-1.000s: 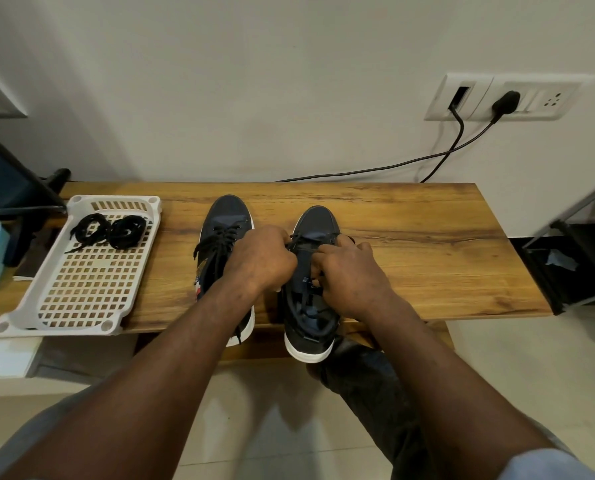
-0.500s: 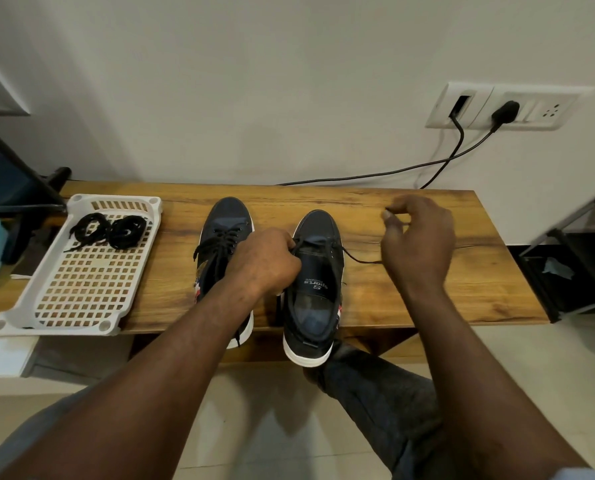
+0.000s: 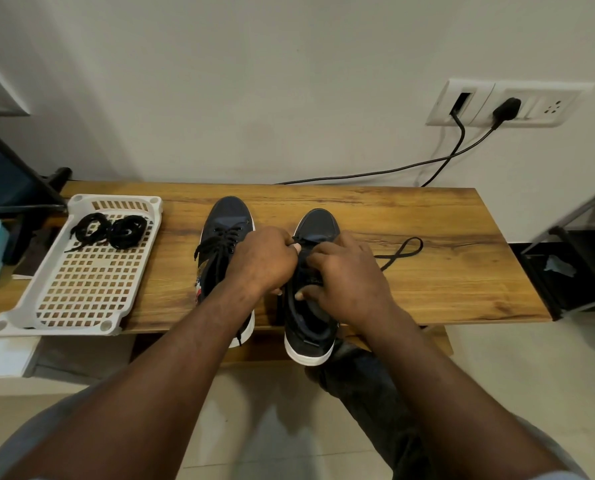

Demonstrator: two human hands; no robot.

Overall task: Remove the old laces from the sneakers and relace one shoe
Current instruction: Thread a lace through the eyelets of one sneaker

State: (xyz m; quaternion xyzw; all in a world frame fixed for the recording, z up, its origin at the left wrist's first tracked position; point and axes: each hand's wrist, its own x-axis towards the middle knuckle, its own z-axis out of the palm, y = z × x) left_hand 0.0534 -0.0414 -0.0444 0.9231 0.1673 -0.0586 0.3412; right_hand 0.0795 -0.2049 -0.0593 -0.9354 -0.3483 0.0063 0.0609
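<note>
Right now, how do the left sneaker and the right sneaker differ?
The left sneaker is laced up its front; the right sneaker is mostly unlaced, with a loose lace trailing on the bench. Both hands work at the right sneaker, none on the left. Both are dark with white soles, toes toward the wall.

No lettering comes through anywhere right now. The tongue of the dark navy canvas sneaker with the white sole (image 3: 310, 306) sits under the right hand (image 3: 348, 275) and the left hand (image 3: 265, 261), so any print there is covered. The other dark navy laced sneaker (image 3: 225, 251), just left of the left hand, shows a small red-and-white patch on its side, too blurred to read. The white wall socket plate (image 3: 507, 103), well beyond the right hand, carries no readable marking.
</note>
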